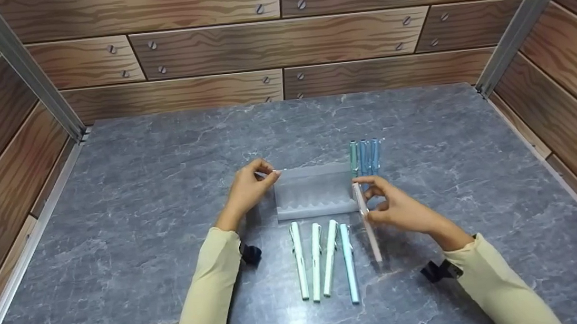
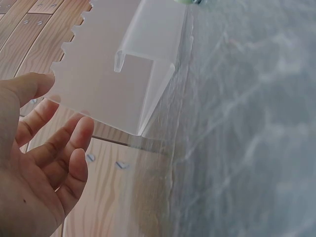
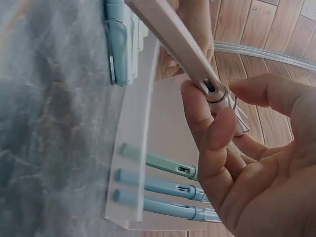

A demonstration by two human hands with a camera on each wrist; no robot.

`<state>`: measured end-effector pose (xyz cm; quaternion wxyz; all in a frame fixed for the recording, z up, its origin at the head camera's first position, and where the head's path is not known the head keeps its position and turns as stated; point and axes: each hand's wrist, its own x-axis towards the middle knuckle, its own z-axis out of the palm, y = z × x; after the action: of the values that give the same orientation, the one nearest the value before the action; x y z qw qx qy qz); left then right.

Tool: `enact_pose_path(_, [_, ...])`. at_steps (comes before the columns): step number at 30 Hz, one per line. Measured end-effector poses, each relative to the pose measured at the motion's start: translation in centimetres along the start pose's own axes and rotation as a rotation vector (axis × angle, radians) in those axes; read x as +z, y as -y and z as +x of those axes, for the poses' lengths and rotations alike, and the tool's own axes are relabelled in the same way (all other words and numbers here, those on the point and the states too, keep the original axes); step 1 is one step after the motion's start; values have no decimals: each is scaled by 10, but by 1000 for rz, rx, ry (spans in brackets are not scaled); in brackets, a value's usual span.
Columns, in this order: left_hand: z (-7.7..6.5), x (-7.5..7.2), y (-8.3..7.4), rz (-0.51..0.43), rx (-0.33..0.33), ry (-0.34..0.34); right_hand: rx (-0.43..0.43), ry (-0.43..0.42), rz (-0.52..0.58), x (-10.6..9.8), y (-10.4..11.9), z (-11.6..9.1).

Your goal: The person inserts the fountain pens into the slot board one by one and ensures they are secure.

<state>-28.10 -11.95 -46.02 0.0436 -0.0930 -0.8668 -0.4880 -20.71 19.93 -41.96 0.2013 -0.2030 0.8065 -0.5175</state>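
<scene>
A translucent pen stand (image 1: 315,188) with a notched back edge stands on the table. My left hand (image 1: 252,186) pinches its upper left corner between thumb and index finger; the other fingers are loosely bent in the left wrist view. My right hand (image 1: 396,207) holds a pale pink pen (image 3: 182,44) by its clip end, just before the stand's right side, with the pen slanting down toward me. Resting in the stand's right end are a green pen (image 3: 170,165) and two blue pens (image 3: 168,185), partly behind my right hand in the head view.
In front of the stand lie several loose pens: pale green ones (image 1: 299,261) on the left and a light blue pen (image 1: 350,264) on the right. Wood-patterned walls (image 1: 277,44) surround the grey marbled table (image 1: 141,224) at the back and sides.
</scene>
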Motion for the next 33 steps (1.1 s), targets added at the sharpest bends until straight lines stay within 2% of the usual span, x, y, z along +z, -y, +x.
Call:
enact_pose_path(13, [1, 1, 0, -1, 20, -19, -60, -125, -2, 0, 21, 12])
enact_pose_path(27, [1, 1, 0, 10, -3, -6, -137, -281, -18, 2, 25, 27])
enact_pose_path(33, [1, 1, 1, 3, -2, -12, -152, -315, -16, 2, 23, 32])
